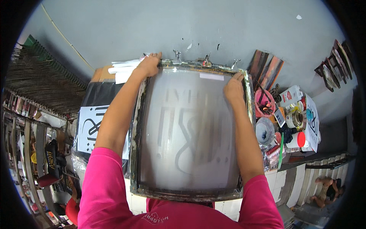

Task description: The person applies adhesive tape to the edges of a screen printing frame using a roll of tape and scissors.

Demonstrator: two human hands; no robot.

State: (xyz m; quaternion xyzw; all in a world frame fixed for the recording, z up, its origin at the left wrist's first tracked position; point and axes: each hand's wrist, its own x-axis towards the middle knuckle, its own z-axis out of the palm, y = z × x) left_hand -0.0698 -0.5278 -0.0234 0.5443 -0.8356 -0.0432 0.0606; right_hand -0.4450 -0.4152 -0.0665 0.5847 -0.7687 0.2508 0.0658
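In front of me is a large screen printing frame (135,152) with a pale, translucent mesh (164,114) that carries faint letter-like shapes. Its near edge lies close to my body. My left hand (150,65) grips the far left corner, with the fingers pointing toward the wall. On the far right side, my right hand (234,90) holds the rim, its fingers bent near the corner. Metal wing-screw clamps (177,57) stand along the far edge. What lies beneath the mesh is hidden.
To the left, a sheet with black lettering (87,128) lies on a dark board, with white papers (124,70) behind it. At right are a pink bucket (264,103), a clear bowl (264,131), jars and a red-lidded tub (300,139). A grey wall (133,26) rises ahead; other people sit at both sides.
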